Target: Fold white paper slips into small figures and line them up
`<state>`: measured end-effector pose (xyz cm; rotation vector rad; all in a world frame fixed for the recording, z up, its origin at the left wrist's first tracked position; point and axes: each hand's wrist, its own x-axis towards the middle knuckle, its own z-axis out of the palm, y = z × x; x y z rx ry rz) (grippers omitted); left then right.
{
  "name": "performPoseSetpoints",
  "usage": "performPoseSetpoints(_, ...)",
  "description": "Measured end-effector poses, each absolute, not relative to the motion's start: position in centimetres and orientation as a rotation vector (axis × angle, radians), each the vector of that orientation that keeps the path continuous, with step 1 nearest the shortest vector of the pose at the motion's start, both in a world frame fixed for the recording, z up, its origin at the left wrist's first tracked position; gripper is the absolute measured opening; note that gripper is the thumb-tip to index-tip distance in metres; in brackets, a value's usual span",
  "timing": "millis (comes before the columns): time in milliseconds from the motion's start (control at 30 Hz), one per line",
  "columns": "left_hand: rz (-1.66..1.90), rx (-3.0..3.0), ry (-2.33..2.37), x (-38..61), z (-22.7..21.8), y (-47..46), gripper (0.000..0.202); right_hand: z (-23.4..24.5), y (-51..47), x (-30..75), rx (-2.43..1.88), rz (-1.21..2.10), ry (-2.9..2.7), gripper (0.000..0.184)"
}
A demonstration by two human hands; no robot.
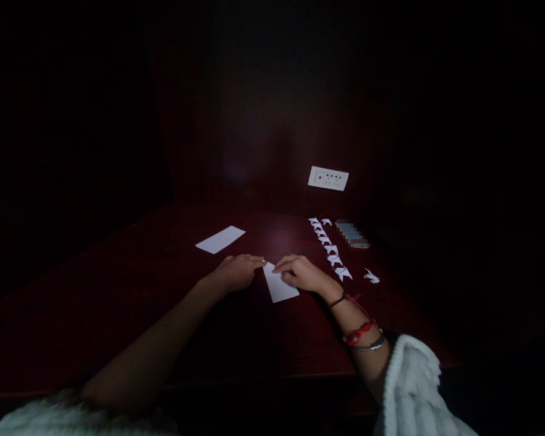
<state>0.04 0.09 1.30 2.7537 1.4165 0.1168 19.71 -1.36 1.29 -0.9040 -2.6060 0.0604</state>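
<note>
A small white sheet of paper (281,292) lies on the dark red table between my hands, its near edge towards me. At its upper left corner, my left hand (240,271) has its fingers closed on the paper, with the index finger stretched along the edge. My right hand (303,274) rests over the upper right part of the sheet, fingers reaching forward and touching it, the thumb apart below them. Part of the sheet is hidden under this hand.
Another white paper strip (221,240) lies farther left. On the right, folded white paper pieces (330,249) form a row, with a loose folded piece (371,277) nearby. A pixelated phone-like object (353,234) lies behind. A socket plate (328,178) is on the wall.
</note>
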Motion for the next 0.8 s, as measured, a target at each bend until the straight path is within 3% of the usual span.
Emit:
performPoseSetpoints(300,0.132,2.694,1.436,0.6,1.7,-0.2,0.049,1.3,-1.4,18.8,-1.156,0.007,-2.550,0.024)
performPoseSetpoints(800,0.140,2.691,1.584,1.5,1.8,-0.7,0.038,3.0,-2.9,17.5,-1.499,-0.429,-2.630,0.026)
